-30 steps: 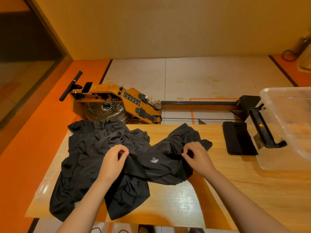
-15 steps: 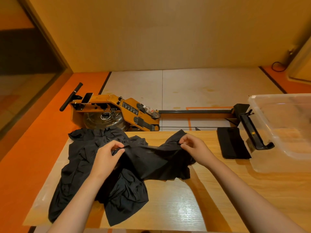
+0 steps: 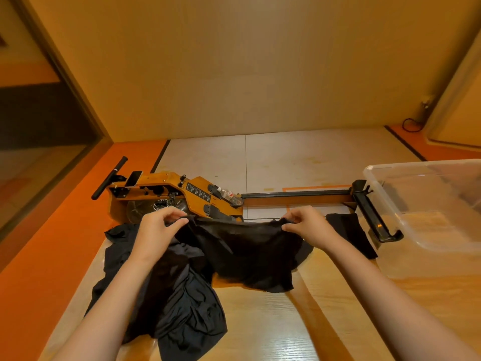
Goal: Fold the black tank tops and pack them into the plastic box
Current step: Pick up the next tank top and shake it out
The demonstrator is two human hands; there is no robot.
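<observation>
A black tank top (image 3: 250,254) hangs stretched between my two hands above the wooden table (image 3: 325,321). My left hand (image 3: 158,230) pinches its upper left edge and my right hand (image 3: 309,225) pinches its upper right edge. Its lower part droops onto the table. A crumpled pile of black tank tops (image 3: 179,303) lies on the left of the table, partly under my left forearm. A folded black tank top (image 3: 351,234) lies flat near the clear plastic box (image 3: 426,230) at the right.
A wooden rowing machine (image 3: 182,196) with a black rail stands on the floor just beyond the table's far edge. The box's black handle piece (image 3: 374,220) sticks out beside the folded top. Orange floor runs along the left.
Both hands have lifted one tank top off the pile and spread apart, pulling its top edge taut. The camera has tilted upward.
</observation>
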